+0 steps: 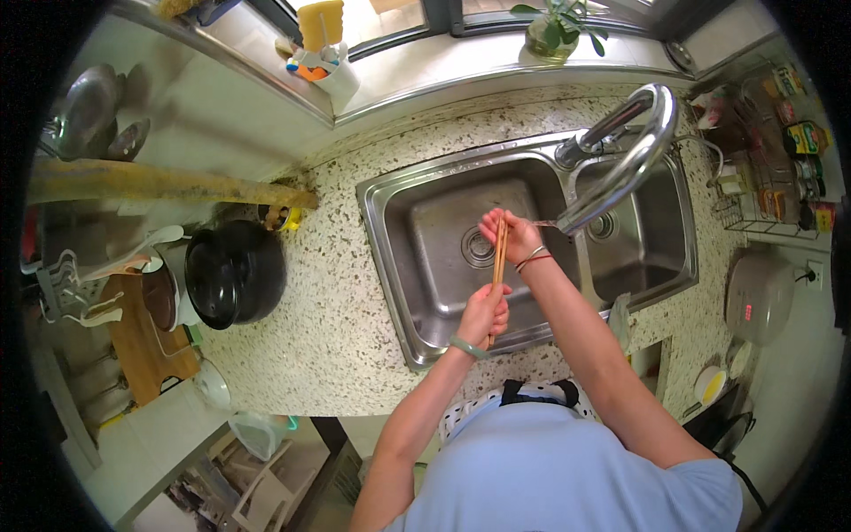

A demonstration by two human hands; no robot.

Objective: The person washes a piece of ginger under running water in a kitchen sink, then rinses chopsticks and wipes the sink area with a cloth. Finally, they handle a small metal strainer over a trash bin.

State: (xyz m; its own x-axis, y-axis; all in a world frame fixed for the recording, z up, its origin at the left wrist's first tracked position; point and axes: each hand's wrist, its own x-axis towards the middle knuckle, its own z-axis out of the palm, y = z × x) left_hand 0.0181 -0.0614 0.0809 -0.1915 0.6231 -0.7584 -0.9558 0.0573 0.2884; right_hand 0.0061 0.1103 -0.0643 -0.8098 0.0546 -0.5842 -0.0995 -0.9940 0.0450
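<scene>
A pair of wooden chopsticks [501, 258] slants over the large basin of the steel sink [388, 285]. My left hand [484, 312] is closed around their near end, a green bangle on its wrist. At their far end my right hand [516, 238] curls its fingers around them, palm partly turned up. Red and pale bands circle that wrist. The chrome faucet [657, 144] arches over from the right, its spout close beside my right hand. A thin stream of water [546, 223] shows between spout and fingers.
Left on the speckled counter [332, 355] stands a black pot [238, 273], near a wooden cutting board [146, 341]. A cloth [619, 319] hangs at the sink's front edge. A wire rack with jars [771, 208] is at right. On the sill sits a potted plant [551, 40].
</scene>
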